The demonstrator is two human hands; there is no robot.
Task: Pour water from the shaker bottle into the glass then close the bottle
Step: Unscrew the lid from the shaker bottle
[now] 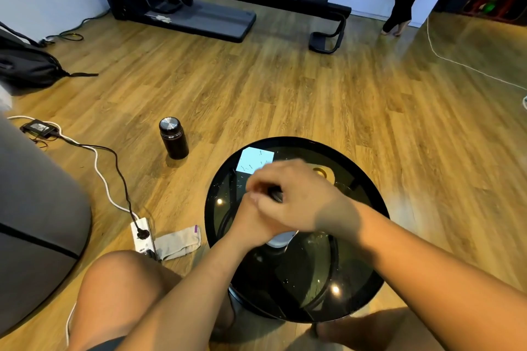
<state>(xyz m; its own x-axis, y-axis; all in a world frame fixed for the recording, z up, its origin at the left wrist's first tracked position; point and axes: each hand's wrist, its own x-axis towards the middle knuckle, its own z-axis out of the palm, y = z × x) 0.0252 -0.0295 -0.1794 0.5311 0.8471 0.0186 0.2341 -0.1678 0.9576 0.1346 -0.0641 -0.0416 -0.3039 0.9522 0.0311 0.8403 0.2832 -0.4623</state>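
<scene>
Over the middle of the round black table [308, 273], the left hand [251, 222] wraps its fingers round the shaker bottle [281, 240]. The bottle's pale body shows just under the wrists, braced so it cannot spin. The right hand [296, 196] sits on top, fingers curled tight on the dark cap [276, 196], placed to twist it. At the table's one o'clock a blurred yellowish ring is possibly the glass [322, 173], set clear of the twisting. Closing looks like the step in hand.

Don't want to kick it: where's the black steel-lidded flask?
Head view: the black steel-lidded flask stands upright on the wooden floor, left of the round black glass table.
</scene>
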